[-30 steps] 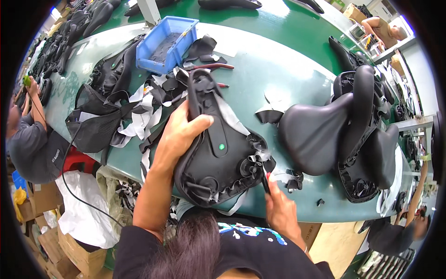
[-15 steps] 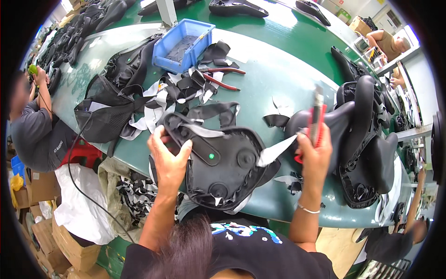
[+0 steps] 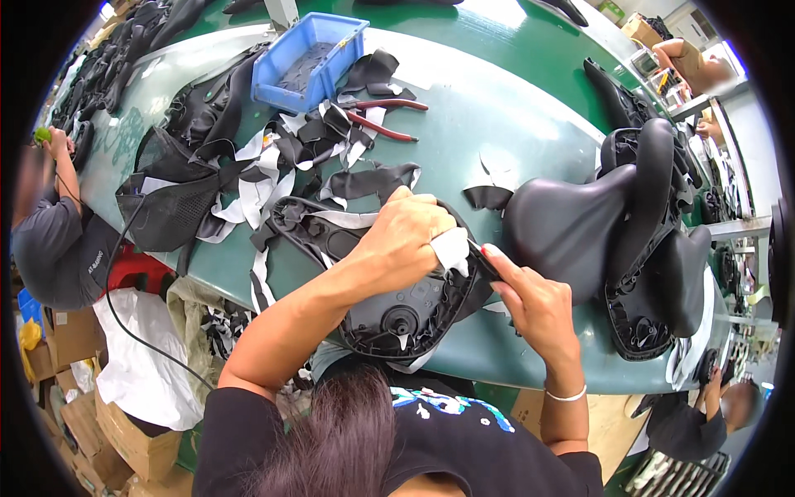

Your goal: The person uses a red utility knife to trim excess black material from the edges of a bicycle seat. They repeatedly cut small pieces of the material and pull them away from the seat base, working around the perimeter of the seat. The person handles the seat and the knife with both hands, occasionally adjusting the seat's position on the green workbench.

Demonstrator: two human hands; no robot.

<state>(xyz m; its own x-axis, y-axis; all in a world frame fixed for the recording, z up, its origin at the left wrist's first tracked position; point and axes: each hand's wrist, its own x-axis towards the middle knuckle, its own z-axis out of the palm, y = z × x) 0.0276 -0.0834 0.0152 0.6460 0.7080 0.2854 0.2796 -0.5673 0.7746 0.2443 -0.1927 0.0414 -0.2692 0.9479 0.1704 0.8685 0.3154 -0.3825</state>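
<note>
My left hand (image 3: 406, 240) pinches a white flap of cover material against the rim of the upturned saddle (image 3: 389, 306), which lies on the green table (image 3: 513, 124) before me. My right hand (image 3: 530, 302) grips a slim dark tool (image 3: 484, 263) at that edge. Most of the rim looks gathered already, I judge; this side remains. Hard moulded plastic underside, soft puckered black skin. Finished smooth saddles (image 3: 571, 228) stand just right.

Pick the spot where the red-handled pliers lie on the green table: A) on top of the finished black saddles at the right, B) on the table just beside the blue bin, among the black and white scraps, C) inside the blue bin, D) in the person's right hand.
B: the red-handled pliers lie flat on the green table, just right of the blue bin, at the edge of the black and white scraps.
</note>
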